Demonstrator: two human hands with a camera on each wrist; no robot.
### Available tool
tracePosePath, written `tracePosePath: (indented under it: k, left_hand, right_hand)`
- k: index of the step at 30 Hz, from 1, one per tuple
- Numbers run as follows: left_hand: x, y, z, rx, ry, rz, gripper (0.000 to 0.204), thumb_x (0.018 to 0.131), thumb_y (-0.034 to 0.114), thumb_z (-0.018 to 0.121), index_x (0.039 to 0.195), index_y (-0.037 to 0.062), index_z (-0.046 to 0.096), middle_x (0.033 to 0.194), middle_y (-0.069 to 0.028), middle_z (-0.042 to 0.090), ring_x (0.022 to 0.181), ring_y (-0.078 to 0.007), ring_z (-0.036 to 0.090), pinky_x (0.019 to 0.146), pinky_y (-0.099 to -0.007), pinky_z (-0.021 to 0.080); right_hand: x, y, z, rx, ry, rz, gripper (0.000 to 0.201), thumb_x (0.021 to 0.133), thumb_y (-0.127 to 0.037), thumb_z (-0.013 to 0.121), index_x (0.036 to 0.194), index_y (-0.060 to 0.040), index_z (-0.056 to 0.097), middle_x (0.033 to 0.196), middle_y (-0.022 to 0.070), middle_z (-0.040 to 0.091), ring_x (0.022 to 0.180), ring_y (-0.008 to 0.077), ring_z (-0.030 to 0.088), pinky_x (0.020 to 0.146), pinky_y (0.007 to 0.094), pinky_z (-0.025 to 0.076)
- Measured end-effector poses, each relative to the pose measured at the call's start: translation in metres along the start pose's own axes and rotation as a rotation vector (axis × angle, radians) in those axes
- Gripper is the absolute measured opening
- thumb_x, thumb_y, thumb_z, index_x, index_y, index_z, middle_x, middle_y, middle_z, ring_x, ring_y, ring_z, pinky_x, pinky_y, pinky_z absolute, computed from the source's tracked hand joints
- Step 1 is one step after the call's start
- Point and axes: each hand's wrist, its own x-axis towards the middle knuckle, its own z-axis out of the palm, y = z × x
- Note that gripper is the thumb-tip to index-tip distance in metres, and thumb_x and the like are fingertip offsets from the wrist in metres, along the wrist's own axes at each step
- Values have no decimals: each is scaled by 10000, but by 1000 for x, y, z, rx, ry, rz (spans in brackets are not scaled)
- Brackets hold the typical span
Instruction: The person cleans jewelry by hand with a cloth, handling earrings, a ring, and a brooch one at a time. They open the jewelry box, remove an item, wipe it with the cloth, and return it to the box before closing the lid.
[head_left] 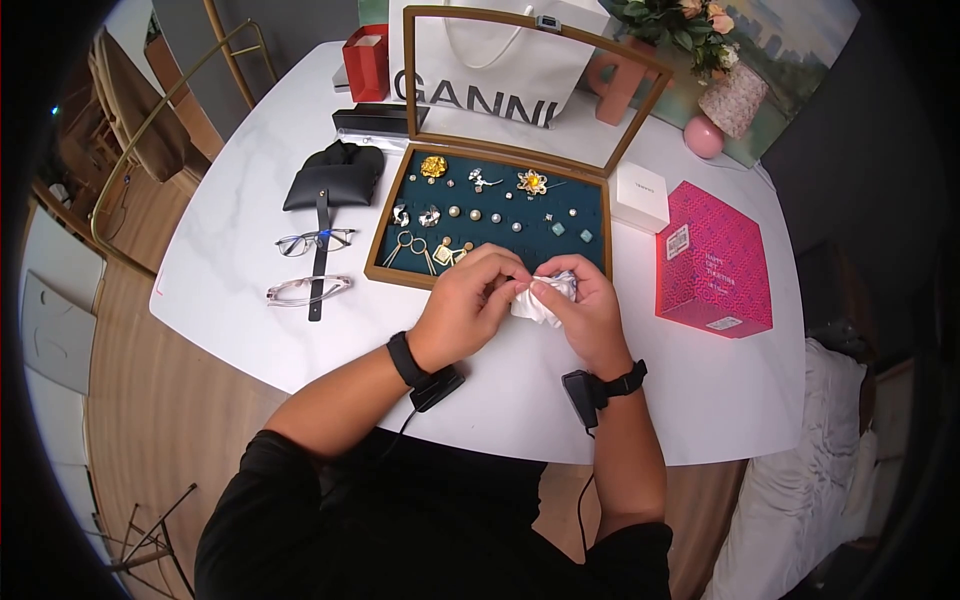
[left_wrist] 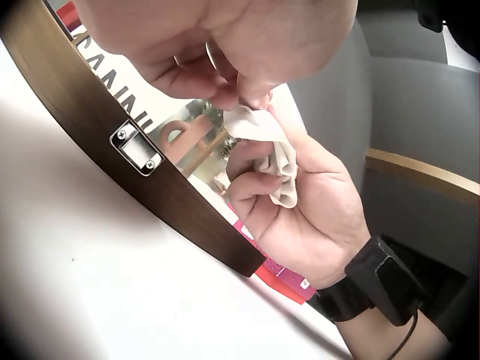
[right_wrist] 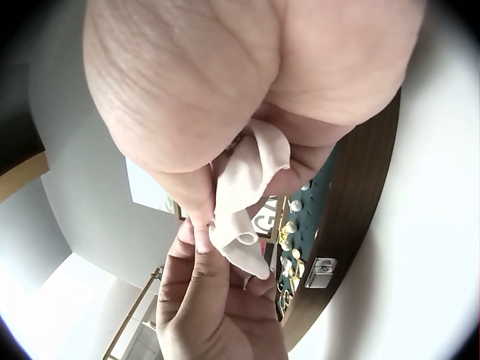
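Observation:
Both hands meet above the front edge of a wooden jewelry case. The right hand holds a crumpled white cloth, its fingers curled round it; in the left wrist view the cloth lies across that palm. Thumb and fingers of the left hand pinch at the cloth's left side. In the right wrist view a small dark beaded piece shows beside the cloth, mostly hidden by the right hand. Brooches, earrings and pearl studs sit on the case's dark green lining.
Left of the case lie two pairs of glasses, a black pouch and a black box. On the right are a white box, a pink box and a lamp. A GANNI bag stands behind the raised glass lid.

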Motion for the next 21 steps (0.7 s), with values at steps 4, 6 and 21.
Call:
tracePosePath:
  k: [4, 6, 21]
  left_hand:
    - [2, 0, -2, -4, -2, -16, 67, 1002, -7, 762, 1066, -4, 743, 1060, -72, 713, 818, -132, 639, 738, -256, 520]
    - [2, -1, -2, 1, -7, -17, 83, 994, -7, 773, 1073, 0, 748, 1056, -67, 709, 797, -121, 615, 720, -256, 504]
    - [1, -5, -2, 74, 12, 7, 105, 983, 25, 808, 1070, 15, 751, 1026, -58, 696, 734, -105, 603, 661, -249, 491]
  right_hand:
    - [0, -1, 0, 15, -4, 6, 208, 1016, -58, 805, 1194, -17, 704, 1081, 13, 721, 969, 56, 659, 848, 225, 553]
    - [0, 0, -1, 11, -3, 0, 210, 1017, -57, 803, 1196, -17, 700, 1086, 16, 725, 973, 59, 664, 850, 228, 556]
    - [2, 2, -5, 35, -12, 21, 198, 1049, -52, 762, 1222, -1, 680, 1111, 55, 750, 988, 92, 711, 857, 243, 585]
